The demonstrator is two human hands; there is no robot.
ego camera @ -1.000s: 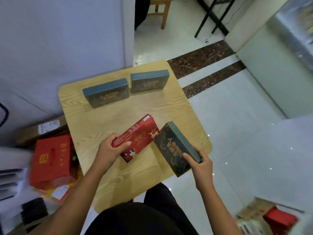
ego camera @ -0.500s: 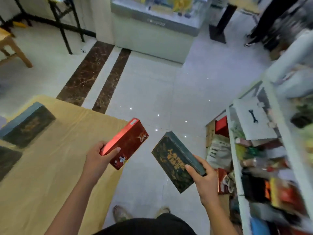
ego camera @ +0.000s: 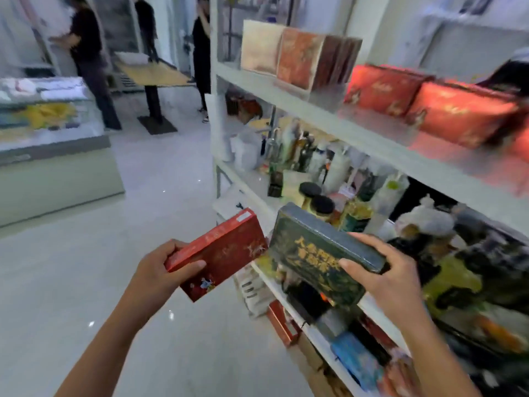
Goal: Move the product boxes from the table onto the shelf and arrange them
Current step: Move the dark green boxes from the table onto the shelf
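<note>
A flat red rectangular cardboard box (ego camera: 226, 253), printed with a small gold deer and a white label at its far end, is held in the air beside a flat dark green rectangular box (ego camera: 312, 247) with large gold characters on its face and a grey-blue top edge. Both are in front of the white shelf unit (ego camera: 372, 138), level with its crowded middle board of bottles and jars. The red box's long axis rises from lower left to upper right; the green box's falls from upper left to lower right. Their inner corners are just beside each other; whether they touch is unclear. The left hand (ego camera: 159, 277) grips the red box's near end, thumb across the face. The right hand (ego camera: 392, 279) clasps the green box's right end, fingers over the top edge. Blurred red boxes (ego camera: 458, 116) stand on the upper board.
</note>
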